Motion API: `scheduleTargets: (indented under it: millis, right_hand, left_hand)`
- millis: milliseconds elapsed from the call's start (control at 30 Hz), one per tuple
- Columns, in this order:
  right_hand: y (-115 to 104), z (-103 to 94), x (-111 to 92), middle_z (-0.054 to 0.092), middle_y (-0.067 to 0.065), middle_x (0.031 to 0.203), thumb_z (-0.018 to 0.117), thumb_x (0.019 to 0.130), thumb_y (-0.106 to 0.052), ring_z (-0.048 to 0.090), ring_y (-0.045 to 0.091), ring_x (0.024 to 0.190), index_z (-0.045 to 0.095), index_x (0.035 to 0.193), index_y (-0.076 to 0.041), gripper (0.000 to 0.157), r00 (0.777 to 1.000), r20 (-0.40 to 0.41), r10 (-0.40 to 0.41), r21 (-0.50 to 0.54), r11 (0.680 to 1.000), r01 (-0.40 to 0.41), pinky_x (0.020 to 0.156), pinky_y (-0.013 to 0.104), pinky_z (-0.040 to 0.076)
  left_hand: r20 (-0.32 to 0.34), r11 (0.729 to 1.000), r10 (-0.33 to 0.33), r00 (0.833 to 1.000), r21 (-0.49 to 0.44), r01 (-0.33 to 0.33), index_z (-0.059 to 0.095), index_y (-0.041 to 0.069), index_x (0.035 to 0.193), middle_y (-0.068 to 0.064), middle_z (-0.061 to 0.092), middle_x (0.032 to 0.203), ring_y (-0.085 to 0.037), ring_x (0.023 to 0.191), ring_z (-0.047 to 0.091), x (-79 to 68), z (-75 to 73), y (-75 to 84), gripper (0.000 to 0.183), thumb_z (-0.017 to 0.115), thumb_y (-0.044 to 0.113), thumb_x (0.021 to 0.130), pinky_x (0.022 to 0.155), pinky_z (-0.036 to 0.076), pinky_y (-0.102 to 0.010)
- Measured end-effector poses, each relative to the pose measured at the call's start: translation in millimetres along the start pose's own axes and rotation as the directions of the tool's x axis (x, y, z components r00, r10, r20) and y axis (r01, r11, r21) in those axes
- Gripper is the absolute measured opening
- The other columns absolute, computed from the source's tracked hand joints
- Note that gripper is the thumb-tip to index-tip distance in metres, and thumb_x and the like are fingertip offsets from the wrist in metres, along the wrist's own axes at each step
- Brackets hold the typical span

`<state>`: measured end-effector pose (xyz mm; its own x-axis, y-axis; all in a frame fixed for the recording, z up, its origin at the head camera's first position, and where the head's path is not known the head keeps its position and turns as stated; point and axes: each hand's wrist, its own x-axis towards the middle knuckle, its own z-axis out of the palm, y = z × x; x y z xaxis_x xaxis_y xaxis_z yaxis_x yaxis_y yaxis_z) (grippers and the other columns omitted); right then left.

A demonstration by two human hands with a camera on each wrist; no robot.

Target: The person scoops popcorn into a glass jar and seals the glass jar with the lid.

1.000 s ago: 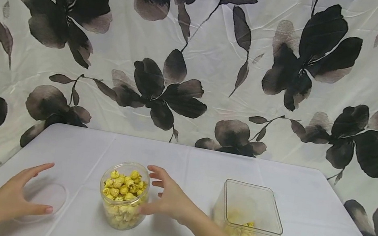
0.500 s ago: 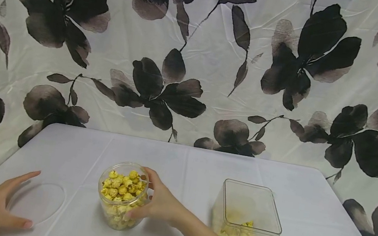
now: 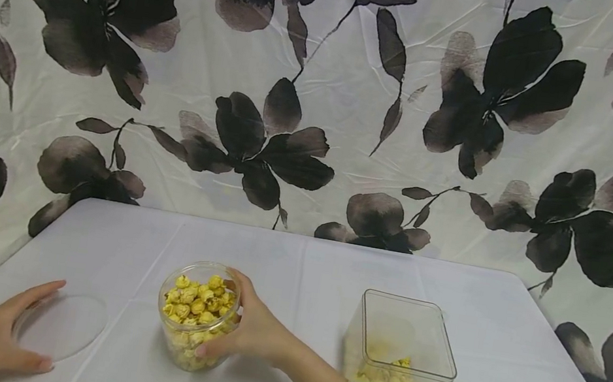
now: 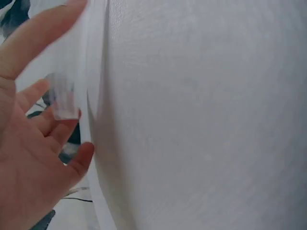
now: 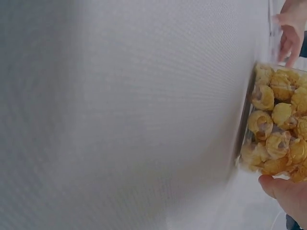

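A clear round jar of yellow popcorn stands on the table left of centre. My right hand grips its right side, thumb in front and fingers round the back. In the right wrist view the jar's popcorn shows above the thumb. At the left, a clear round lid lies between the thumb and fingers of my left hand, which holds it at its edge. The left wrist view shows that hand with a see-through piece by the fingertips; the lid's full outline is not visible there.
A clear square container with some popcorn in its bottom stands to the right of my right hand. A white cloth covers the table. Behind it hangs a floral curtain.
My right hand has moved left from beside the jar and now grips it. My left hand has moved left and down, with its thumb and fingers now round the lid.
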<state>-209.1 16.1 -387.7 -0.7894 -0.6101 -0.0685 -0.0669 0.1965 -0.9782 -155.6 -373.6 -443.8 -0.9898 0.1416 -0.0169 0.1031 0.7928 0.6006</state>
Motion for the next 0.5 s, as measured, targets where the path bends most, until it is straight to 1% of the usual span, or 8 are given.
scheduleTargets:
  millis: [100,167,200,300,367,400,467,500]
  right_hand:
    - [0.4,-0.2,0.2,0.036,-0.007,0.137,0.085,0.064,-0.008,0.034,0.012,0.126,0.021,0.145,-0.029,0.105,1.0,0.006,0.002,0.012,1.0,-0.002,0.101,0.033,0.032]
    - [0.7,-0.4,0.3,0.035,-0.007,0.137,0.084,0.064,-0.008,0.034,0.013,0.127,0.021,0.145,-0.028,0.104,1.0,0.007,0.004,0.014,1.0,-0.004,0.102,0.033,0.032]
    - [0.9,-0.4,0.3,0.035,-0.007,0.138,0.084,0.064,-0.008,0.034,0.013,0.127,0.022,0.145,-0.027,0.104,1.0,0.007,0.005,0.015,1.0,-0.005,0.102,0.034,0.032]
    - [1.5,-0.4,0.5,0.034,-0.007,0.139,0.084,0.064,-0.008,0.034,0.014,0.128,0.021,0.146,-0.026,0.105,1.0,0.006,0.002,0.013,1.0,-0.003,0.103,0.034,0.032]
    - [1.7,-0.3,0.7,0.034,-0.007,0.139,0.085,0.064,-0.008,0.034,0.014,0.128,0.021,0.146,-0.026,0.105,1.0,0.005,0.0,0.011,1.0,0.0,0.103,0.034,0.033]
    - [1.8,-0.2,0.8,0.034,-0.007,0.139,0.085,0.064,-0.008,0.034,0.014,0.128,0.021,0.146,-0.025,0.105,1.0,0.005,-0.001,0.009,1.0,0.001,0.103,0.034,0.033]
    - [1.8,-0.1,0.8,0.034,-0.008,0.139,0.085,0.064,-0.007,0.034,0.014,0.128,0.022,0.146,-0.026,0.105,1.0,0.004,-0.001,0.004,1.0,0.001,0.103,0.034,0.033]
    - [1.8,-0.1,0.7,0.035,-0.008,0.138,0.085,0.064,-0.007,0.034,0.014,0.128,0.022,0.145,-0.026,0.105,1.0,0.003,-0.001,0.001,1.0,0.001,0.103,0.034,0.033]
  left_hand:
    - [-0.033,0.999,0.002,0.999,0.032,-0.001,0.012,-0.002,0.145,-0.036,0.03,0.134,-0.051,0.112,0.031,2.4,-1.5,10.2,0.103,0.08,0.021,0.072,0.076,0.035,-0.066]
    - [-0.053,1.0,0.002,0.999,0.028,0.0,0.011,-0.002,0.146,-0.034,0.03,0.135,-0.05,0.113,0.031,4.7,-1.5,17.6,0.103,0.08,0.022,0.073,0.074,0.038,-0.065]
    - [-0.07,1.0,0.02,0.997,0.023,-0.019,0.011,-0.002,0.146,-0.033,0.03,0.135,-0.049,0.113,0.031,5.5,-1.3,21.1,0.103,0.08,0.021,0.072,0.074,0.038,-0.064]
    - [-0.078,1.0,0.01,0.997,0.007,-0.009,0.009,0.003,0.148,-0.031,0.029,0.139,-0.044,0.117,0.028,7.6,-2.0,34.3,0.104,0.079,0.024,0.074,0.076,0.039,-0.062]
    - [-0.104,1.0,0.026,0.994,0.011,-0.025,0.01,0.007,0.149,-0.028,0.032,0.139,-0.024,0.125,0.028,8.9,-2.3,43.1,0.104,0.08,0.024,0.073,0.081,0.042,-0.049]
    - [-0.112,0.999,0.035,0.993,0.01,-0.034,0.01,0.01,0.149,-0.027,0.032,0.14,-0.014,0.126,0.027,9.2,-2.5,47.7,0.105,0.08,0.025,0.073,0.081,0.042,-0.042]
    - [-0.14,0.998,0.068,0.988,0.014,-0.067,0.012,0.015,0.15,-0.022,0.034,0.141,0.009,0.119,0.024,10.5,-2.5,57.0,0.106,0.082,0.024,0.071,0.077,0.041,-0.027]
    - [-0.158,0.996,0.09,0.983,0.017,-0.089,0.014,0.017,0.15,-0.014,0.035,0.142,0.017,0.113,0.023,11.2,-2.4,61.4,0.106,0.083,0.024,0.069,0.074,0.039,-0.021]
